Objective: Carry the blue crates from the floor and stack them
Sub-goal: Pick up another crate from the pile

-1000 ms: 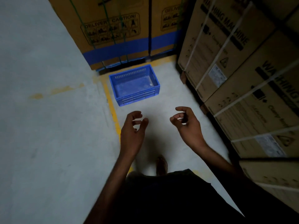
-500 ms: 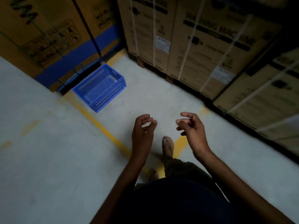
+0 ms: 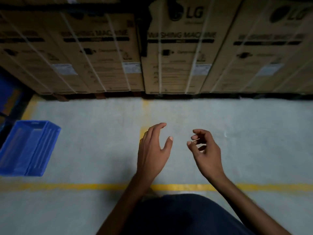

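Observation:
One empty blue crate (image 3: pixel 28 148) sits on the grey floor at the far left, cut by the frame edge. My left hand (image 3: pixel 153 150) hovers in the middle of the view, well to the right of the crate, fingers fairly straight and holding nothing. My right hand (image 3: pixel 205 151) is beside it, fingers loosely curled, also empty. Neither hand touches anything.
A row of tall strapped cardboard washing-machine boxes (image 3: pixel 169 53) lines the far side on dark pallets. A yellow floor line (image 3: pixel 67 186) runs left to right in front of my legs. Another blue-banded box (image 3: pixel 6 92) stands at the left edge.
My view has swung right: the crate has slid from upper centre to the far left edge, and the box row now faces me. Both hands stay empty; the left fingers have straightened.

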Tool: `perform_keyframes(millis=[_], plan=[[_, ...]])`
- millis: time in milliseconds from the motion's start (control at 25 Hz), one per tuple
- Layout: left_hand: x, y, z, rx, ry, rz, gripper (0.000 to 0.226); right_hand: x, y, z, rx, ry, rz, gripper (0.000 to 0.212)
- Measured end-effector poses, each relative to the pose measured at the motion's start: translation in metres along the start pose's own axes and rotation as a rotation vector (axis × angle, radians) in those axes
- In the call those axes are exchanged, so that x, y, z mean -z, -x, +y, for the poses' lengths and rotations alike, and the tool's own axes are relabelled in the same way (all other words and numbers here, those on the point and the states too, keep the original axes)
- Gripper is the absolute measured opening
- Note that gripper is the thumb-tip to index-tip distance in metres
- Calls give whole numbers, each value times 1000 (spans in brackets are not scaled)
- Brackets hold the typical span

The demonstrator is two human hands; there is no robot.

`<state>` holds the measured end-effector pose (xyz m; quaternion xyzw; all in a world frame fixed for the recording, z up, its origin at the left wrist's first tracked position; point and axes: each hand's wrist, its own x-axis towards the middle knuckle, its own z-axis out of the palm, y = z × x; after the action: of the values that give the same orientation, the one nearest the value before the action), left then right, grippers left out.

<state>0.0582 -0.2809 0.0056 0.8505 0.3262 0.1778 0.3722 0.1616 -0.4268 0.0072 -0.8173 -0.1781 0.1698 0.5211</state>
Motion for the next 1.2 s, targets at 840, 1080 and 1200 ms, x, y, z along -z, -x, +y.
perform_keyframes(millis=[840, 1080, 1200], plan=[[-382, -21, 316, -548, 55, -812, 39, 373, 8, 185, -406, -38, 951, 39], [-478, -40, 406, -714, 26, -957, 37, 456, -20, 214, -489, -55, 1163, 39], [-537, -41, 446, -723, 15, -1008, 36, 512, -32, 245, -525, -78, 1253, 37]])
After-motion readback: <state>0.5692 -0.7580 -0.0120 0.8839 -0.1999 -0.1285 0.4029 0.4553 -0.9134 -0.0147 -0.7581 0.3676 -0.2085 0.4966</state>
